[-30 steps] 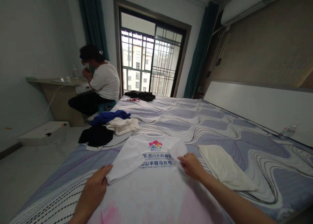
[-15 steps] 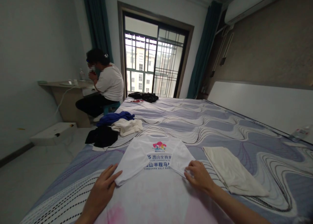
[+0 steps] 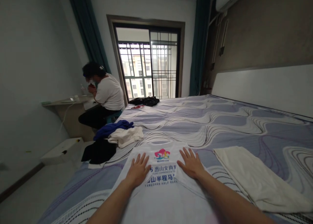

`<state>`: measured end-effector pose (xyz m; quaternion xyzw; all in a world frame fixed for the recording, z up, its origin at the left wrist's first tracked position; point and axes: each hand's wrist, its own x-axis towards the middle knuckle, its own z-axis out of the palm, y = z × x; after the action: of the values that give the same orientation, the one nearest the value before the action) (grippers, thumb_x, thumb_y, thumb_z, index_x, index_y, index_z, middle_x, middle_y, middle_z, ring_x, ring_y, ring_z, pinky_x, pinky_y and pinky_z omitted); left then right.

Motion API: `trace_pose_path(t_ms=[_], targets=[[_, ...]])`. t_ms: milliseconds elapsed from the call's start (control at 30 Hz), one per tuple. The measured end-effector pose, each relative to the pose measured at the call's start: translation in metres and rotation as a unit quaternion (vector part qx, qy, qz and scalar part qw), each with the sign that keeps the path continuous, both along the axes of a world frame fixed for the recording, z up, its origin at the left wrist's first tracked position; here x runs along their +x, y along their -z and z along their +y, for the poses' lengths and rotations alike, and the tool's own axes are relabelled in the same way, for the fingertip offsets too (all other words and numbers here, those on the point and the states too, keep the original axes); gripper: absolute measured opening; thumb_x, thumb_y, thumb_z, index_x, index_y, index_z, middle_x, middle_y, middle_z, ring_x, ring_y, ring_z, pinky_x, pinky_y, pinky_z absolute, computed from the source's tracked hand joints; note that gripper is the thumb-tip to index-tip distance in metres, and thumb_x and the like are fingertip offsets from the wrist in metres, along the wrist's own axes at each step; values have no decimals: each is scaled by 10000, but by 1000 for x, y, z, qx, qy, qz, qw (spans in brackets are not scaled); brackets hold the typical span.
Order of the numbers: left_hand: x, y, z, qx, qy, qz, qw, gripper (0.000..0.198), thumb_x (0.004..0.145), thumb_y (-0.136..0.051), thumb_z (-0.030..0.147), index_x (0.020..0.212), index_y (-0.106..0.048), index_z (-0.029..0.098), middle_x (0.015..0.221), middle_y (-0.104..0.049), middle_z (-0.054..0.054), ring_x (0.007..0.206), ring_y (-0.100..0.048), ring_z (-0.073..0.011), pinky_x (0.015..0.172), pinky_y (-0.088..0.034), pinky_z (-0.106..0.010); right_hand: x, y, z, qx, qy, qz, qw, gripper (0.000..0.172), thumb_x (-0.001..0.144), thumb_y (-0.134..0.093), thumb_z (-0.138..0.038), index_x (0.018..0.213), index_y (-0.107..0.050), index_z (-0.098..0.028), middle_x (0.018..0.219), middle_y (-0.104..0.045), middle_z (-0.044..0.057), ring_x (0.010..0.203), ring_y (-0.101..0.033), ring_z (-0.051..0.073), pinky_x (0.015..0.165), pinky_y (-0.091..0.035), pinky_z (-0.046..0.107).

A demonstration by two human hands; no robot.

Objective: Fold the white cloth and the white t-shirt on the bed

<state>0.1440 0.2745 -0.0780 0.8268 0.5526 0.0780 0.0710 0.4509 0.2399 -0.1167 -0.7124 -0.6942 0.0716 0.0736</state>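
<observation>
A white printed T-shirt (image 3: 161, 198) lies spread on the bed, its sleeves folded inward over the chest print and its collar pointing away from me. My left hand (image 3: 139, 169) rests flat on the left shoulder area, fingers spread. On the other shoulder, my right hand (image 3: 190, 163) lies palm down with its fingers apart. Between the hands the pink and blue logo and blue lettering show. The folded sleeves cover part of the lettering at both sides. Neither hand grips the cloth.
Right of the shirt lies a folded cream cloth (image 3: 256, 178). Blue (image 3: 112, 129), cream (image 3: 127, 136) and black clothes (image 3: 100, 151) are heaped on the bed's left edge. Black items (image 3: 146, 101) lie at the far end. A person (image 3: 107, 92) sits at a desk (image 3: 61, 111).
Both hands have moved from the sleeve ends up to the shoulders and now lie flat with fingers spread. The camera view has shifted a little.
</observation>
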Motion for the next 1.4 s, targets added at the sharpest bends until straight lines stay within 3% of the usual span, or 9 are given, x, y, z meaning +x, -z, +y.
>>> trace_pose_path(t_ms=[133,400,500,633,767,1000,1167,1267,1400], targets=[[10,15,23,-13,-34,36,999,626,910,-253,622,1482,-276,369,1614,-163,-8,1482,-69,-352,1138,-81,-689,5,-4,36,-11,36,-1,999,767,879,-229,-736,1527,-187,-328,1627,-97,19,1470,-6,358,1116,-12,646],[6,15,52,-2,-14,59,998,592,925,-223,610,1481,-243,411,1626,-142,-6,1488,-67,-341,1121,-55,-708,6,0,84,-6,67,11,998,770,869,-260,-745,1523,-193,-346,1625,-119,24,1459,-18,392,1105,7,646],[12,13,30,69,-34,54,996,542,955,-251,484,1469,-330,331,1625,-159,-54,1486,-72,-354,1112,-55,-723,6,0,79,25,77,16,997,723,903,-260,-683,1518,-240,-302,1622,-133,43,1457,-74,371,1126,-35,600],[11,9,-24,193,-65,6,979,477,934,-351,379,1264,-560,104,1379,-510,-218,1305,-429,-336,1099,-309,-546,7,-1,69,136,93,24,986,618,957,-285,-489,1461,-367,-141,1606,-179,113,1444,-180,280,1166,-103,404],[4,7,-64,166,15,-11,986,263,882,-501,379,976,-647,182,1029,-640,-126,984,-563,-276,860,-472,-447,5,-3,65,161,78,27,983,587,952,-327,-435,1439,-398,-115,1583,-252,121,1433,-224,244,1169,-116,341],[9,-10,-74,162,148,-13,976,230,921,-420,244,824,-626,207,885,-659,-83,868,-564,-225,780,-478,-424,2,-4,67,140,79,31,986,586,943,-355,-439,1417,-437,-103,1555,-308,152,1413,-277,259,1156,-154,359],[1,-8,-49,102,113,-116,982,350,954,-354,360,1053,-655,213,1219,-631,-127,1167,-546,-237,997,-469,-447,4,-3,69,116,75,34,990,612,957,-304,-473,1454,-378,-123,1576,-259,150,1431,-234,262,1156,-134,386],[-2,5,-17,51,50,-48,996,509,952,-306,454,1341,-527,211,1497,-441,-115,1418,-321,-294,1140,-312,-541,5,-2,70,80,68,32,994,645,959,-268,-519,1480,-339,-146,1576,-264,144,1442,-211,273,1155,-120,428],[8,17,18,-10,-59,23,998,621,922,-219,598,1477,-317,335,1608,-221,-28,1483,-96,-344,1161,-142,-626,6,-2,78,27,52,18,998,721,914,-284,-654,1507,-290,-244,1603,-211,74,1465,-123,307,1157,-69,494]])
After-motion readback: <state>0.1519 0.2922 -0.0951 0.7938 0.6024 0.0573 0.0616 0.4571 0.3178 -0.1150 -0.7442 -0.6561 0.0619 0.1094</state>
